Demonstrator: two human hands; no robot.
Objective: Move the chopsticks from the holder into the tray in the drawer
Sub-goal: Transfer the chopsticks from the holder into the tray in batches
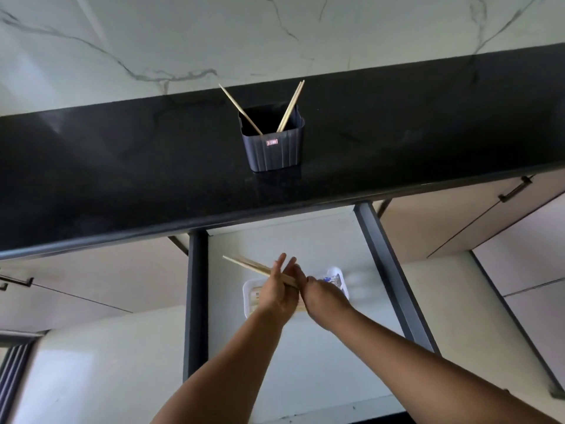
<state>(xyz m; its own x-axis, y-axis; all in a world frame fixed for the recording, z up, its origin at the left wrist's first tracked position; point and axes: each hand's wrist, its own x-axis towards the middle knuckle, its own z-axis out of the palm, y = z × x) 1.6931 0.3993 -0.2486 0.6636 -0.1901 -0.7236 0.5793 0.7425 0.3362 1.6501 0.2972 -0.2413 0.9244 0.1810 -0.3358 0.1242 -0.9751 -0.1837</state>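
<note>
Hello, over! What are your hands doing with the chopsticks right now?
Left hand holds wooden chopsticks over white plastic tray. Right hand beside it, grip unclear. Dark ribbed holder not empty.

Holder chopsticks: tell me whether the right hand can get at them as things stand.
Probably yes: the chopsticks stick up from the open holder with nothing over them, but the right hand is down at the tray.

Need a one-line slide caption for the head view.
Both hands bring chopsticks over the drawer tray; three remain in the holder.
</note>
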